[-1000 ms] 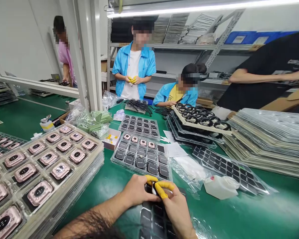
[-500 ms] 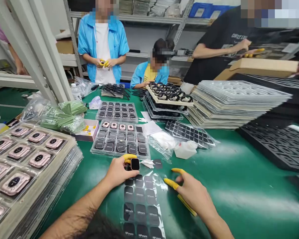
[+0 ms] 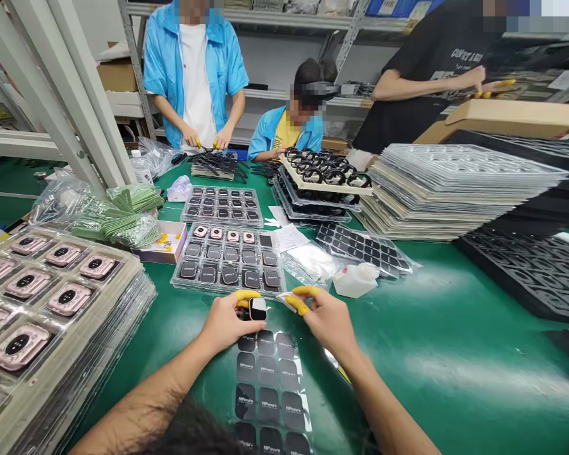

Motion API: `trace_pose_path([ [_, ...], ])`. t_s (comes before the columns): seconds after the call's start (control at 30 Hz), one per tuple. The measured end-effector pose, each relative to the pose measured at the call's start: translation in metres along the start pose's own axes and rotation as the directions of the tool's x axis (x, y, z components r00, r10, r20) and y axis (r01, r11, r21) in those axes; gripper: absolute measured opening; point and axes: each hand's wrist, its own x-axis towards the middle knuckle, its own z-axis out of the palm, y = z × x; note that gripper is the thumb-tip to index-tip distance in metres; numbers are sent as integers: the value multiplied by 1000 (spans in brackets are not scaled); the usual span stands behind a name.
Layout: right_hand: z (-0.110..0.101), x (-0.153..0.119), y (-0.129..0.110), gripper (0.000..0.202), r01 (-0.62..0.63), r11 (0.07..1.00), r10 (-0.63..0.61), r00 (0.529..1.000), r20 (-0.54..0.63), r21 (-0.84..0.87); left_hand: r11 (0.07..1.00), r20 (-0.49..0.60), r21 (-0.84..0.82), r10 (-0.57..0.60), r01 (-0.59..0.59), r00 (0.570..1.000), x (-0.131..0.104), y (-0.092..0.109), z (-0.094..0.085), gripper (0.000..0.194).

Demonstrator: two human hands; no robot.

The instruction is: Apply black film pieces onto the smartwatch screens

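Note:
My left hand [image 3: 227, 322], with yellow finger cots, is closed on a smartwatch body [image 3: 258, 309] whose dark screen faces up and catches a bright reflection. Opposite it, my right hand [image 3: 325, 313] pinches a small white wipe [image 3: 284, 298] between yellow-covered fingers, just right of the watch. Below both hands lies a clear sheet of dark square screen films [image 3: 268, 366] printed with white lettering. Beyond them stands a clear plastic tray [image 3: 227, 253] holding pink watch bodies and dark-filmed ones in its pockets.
At left rises a tall stack of trays [image 3: 137, 297] with pink watches. A white bottle [image 3: 355, 281] stands near a second film sheet [image 3: 365, 249]. Black straps [image 3: 327, 174] top a stack behind. Co-workers [image 3: 196, 82] stand or sit across the green table [image 3: 431, 303].
My right hand has moved left and up and taken hold of the white wipe. My left hand still holds the watch. The co-worker in blue has lowered their hands to the straps.

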Motion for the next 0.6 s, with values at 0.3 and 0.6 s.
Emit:
trace_pose_path([
  [0.3,27,-15,-45,14,464,876,-472,881,30,134,996,19,82,38,-39,999,-3,2,3,57],
  [0.6,31,-11,-33,10,546,836,-546,838,-27,59,997,9,83,3,-4,1000,-2,1,3,54],
])
